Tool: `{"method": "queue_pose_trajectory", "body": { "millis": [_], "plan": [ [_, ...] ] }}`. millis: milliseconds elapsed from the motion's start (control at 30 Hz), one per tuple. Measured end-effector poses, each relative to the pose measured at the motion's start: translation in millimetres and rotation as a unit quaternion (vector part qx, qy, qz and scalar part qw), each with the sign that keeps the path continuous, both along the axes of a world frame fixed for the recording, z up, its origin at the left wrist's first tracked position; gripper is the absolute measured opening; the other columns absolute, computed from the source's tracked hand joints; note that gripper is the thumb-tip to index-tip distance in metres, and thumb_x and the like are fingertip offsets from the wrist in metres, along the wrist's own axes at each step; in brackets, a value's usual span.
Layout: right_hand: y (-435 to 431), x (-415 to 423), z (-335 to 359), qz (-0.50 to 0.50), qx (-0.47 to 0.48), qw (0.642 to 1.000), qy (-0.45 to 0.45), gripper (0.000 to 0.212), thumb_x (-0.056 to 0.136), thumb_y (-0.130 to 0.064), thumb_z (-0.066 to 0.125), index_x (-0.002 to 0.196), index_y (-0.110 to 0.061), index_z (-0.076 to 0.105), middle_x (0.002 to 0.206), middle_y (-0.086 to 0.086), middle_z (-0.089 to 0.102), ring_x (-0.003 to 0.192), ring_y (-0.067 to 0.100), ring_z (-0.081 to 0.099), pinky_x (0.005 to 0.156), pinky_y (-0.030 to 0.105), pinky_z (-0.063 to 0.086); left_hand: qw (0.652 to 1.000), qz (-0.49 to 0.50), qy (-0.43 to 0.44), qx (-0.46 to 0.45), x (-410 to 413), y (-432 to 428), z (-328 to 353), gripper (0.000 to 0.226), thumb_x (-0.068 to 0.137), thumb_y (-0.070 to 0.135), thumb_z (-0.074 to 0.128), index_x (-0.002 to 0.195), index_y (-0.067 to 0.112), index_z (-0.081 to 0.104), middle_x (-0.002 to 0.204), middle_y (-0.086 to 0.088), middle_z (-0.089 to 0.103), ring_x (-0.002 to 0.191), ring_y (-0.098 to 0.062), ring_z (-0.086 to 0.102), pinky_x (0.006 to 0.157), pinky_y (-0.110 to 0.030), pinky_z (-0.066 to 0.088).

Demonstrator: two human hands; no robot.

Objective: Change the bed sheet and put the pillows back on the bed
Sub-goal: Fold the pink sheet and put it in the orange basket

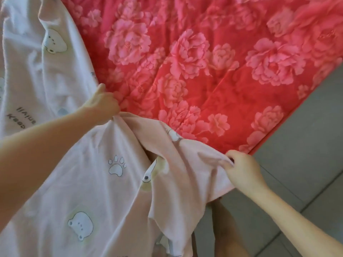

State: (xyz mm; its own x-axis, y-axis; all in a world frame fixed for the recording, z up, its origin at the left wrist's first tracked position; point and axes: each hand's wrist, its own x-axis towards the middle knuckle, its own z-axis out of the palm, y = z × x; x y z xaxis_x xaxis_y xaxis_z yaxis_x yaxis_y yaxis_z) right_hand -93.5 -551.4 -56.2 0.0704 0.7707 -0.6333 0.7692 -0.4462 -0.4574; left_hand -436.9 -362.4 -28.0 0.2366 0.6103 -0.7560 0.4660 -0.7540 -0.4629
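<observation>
The pale pink sheet (89, 182), printed with bears and paw marks, lies bunched over the near and left part of the bed, on top of the red floral cover (213, 62). The left hand (103, 104) grips a fold at its edge; the right hand (243, 169) pinches its corner beside the grey tiled floor (306, 145)

Ahead the red floral cover (204, 71) lies flat, room for me to sweep across; pale sheet (83, 182) bunched in folds between my left hand (104, 104) and right hand (243, 169) blocks the near edge; grey floor (306, 136) on my right gives open passage
</observation>
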Motion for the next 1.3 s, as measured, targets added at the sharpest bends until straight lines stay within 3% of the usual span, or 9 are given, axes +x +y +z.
{"method": "queue_pose_trajectory", "body": {
  "millis": [167, 400, 467, 533, 600, 733, 833, 933, 1300],
  "plan": [
    [-42, 108, 44, -0.084, 0.032, 0.987, -0.134, 0.022, 0.084, -0.011, 0.068, 0.065, -0.015, 0.057, 0.053, 0.000, 0.055, 0.058, 0.033, 0.052, 0.052, 0.031, 0.035, 0.970, 0.017, -0.223, 0.096, -69, -1, 37, 0.034, 0.050, -0.016, 0.069, 0.071, 0.010, 0.069, 0.056, 0.000, 0.046, 0.061, -0.029, 0.058, 0.074, -0.045, 0.031],
    [1, 119, -44, -0.154, -0.006, 0.974, -0.169, 0.022, 0.088, -0.007, 0.057, 0.067, -0.005, 0.052, 0.072, 0.017, 0.056, 0.070, 0.035, 0.049, 0.060, 0.034, 0.037, 0.982, 0.124, -0.137, 0.050, -24, 5, 8, 0.039, 0.079, 0.016, 0.055, 0.116, 0.026, 0.058, 0.109, 0.001, 0.058, 0.107, -0.026, 0.053, 0.090, -0.039, 0.039],
    [14, 122, -51, -0.127, -0.096, 0.969, -0.190, 0.015, 0.087, -0.004, 0.051, 0.074, -0.009, 0.056, 0.087, 0.018, 0.061, 0.078, 0.034, 0.052, 0.066, 0.033, 0.039, 0.961, 0.217, -0.174, -0.008, 2, 12, 3, 0.028, 0.086, 0.021, 0.047, 0.109, 0.027, 0.061, 0.109, 0.003, 0.061, 0.099, -0.023, 0.059, 0.086, -0.038, 0.049],
    [18, 121, -44, -0.079, -0.164, 0.958, -0.220, 0.018, 0.089, -0.010, 0.052, 0.103, -0.013, 0.062, 0.109, 0.017, 0.062, 0.096, 0.036, 0.056, 0.075, 0.035, 0.044, 0.950, 0.266, -0.151, -0.064, 25, 20, 1, 0.026, 0.088, 0.023, 0.046, 0.107, 0.032, 0.061, 0.112, 0.007, 0.062, 0.089, -0.019, 0.061, 0.083, -0.036, 0.053],
    [24, 111, -33, -0.021, -0.084, 0.969, -0.232, 0.045, 0.088, -0.017, 0.058, 0.132, -0.014, 0.050, 0.126, 0.015, 0.058, 0.113, 0.037, 0.053, 0.088, 0.040, 0.043, 0.953, 0.264, -0.109, -0.101, 44, 25, -2, 0.035, 0.082, 0.019, 0.050, 0.112, 0.035, 0.057, 0.115, 0.009, 0.060, 0.086, -0.017, 0.058, 0.075, -0.031, 0.054],
    [47, 70, -13, 0.058, 0.147, 0.973, -0.170, 0.049, 0.083, -0.028, 0.056, 0.129, -0.008, 0.056, 0.120, 0.016, 0.063, 0.110, 0.039, 0.055, 0.095, 0.044, 0.037, 0.966, 0.198, -0.142, -0.084, 59, 12, -13, 0.040, 0.082, 0.017, 0.052, 0.119, 0.033, 0.059, 0.120, 0.006, 0.058, 0.091, -0.019, 0.055, 0.067, -0.028, 0.050],
    [63, 30, 3, 0.085, 0.136, 0.981, -0.105, 0.043, 0.088, -0.025, 0.059, 0.129, -0.012, 0.056, 0.122, 0.011, 0.062, 0.113, 0.036, 0.052, 0.096, 0.042, 0.035, 0.909, 0.229, -0.344, 0.056, 46, -6, 1, 0.031, 0.087, 0.012, 0.052, 0.115, 0.020, 0.065, 0.120, -0.007, 0.060, 0.112, -0.030, 0.050, 0.089, -0.040, 0.045],
    [72, -12, 26, 0.120, 0.163, 0.978, -0.053, 0.038, 0.089, -0.021, 0.059, 0.126, -0.012, 0.057, 0.121, 0.008, 0.062, 0.110, 0.034, 0.052, 0.093, 0.040, 0.036, 0.835, 0.278, -0.444, 0.167, 17, -34, 29, 0.026, 0.085, 0.003, 0.055, 0.105, 0.009, 0.069, 0.109, -0.014, 0.063, 0.104, -0.039, 0.053, 0.081, -0.045, 0.045],
    [21, -192, 139, 0.402, 0.193, 0.891, 0.085, 0.029, 0.093, -0.019, 0.051, 0.122, -0.015, 0.058, 0.120, 0.002, 0.062, 0.114, 0.027, 0.052, 0.095, 0.036, 0.039, 0.644, 0.581, -0.343, 0.360, -138, -286, 134, 0.020, 0.082, 0.003, 0.060, 0.098, 0.009, 0.072, 0.098, -0.014, 0.065, 0.093, -0.039, 0.059, 0.073, -0.042, 0.047]
  ]
}}
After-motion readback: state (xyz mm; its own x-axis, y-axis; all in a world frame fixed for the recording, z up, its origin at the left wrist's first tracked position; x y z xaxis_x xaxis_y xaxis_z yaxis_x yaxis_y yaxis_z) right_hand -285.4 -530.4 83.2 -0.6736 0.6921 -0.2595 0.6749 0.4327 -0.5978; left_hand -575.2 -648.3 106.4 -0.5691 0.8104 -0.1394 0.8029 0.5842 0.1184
